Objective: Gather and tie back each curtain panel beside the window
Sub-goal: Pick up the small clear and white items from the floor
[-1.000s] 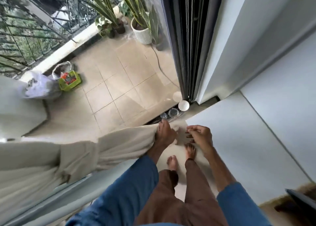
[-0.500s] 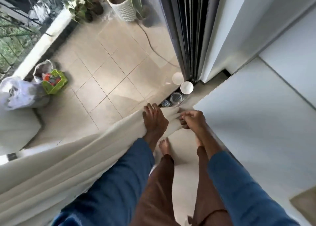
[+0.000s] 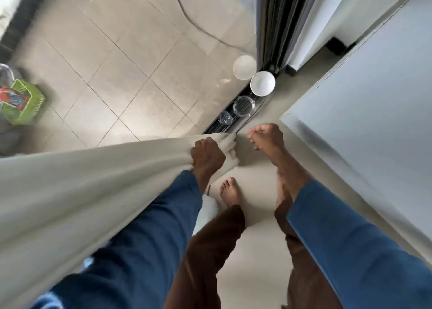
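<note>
Nearest, below the grip, a bare foot (image 3: 230, 191) stands on the floor. The left hand (image 3: 207, 153) has its fingers curled tight round a bunch of the pale curtain (image 3: 93, 180); the gathered edge pokes out just past the knuckles and the rest sweeps back to the left of the grip. The right hand (image 3: 266, 136) hangs just right of that bunch, apart from it, fingers loosely bent and holding nothing. Beyond the grip, in the door track (image 3: 215, 127), stand a small glass (image 3: 225, 117), a wider clear cup (image 3: 243, 106) and a white bowl (image 3: 262, 83). Cloth swung that way could, I judge, topple them; a one-handed hold may let folds slip. No writing or brand is legible.
</note>
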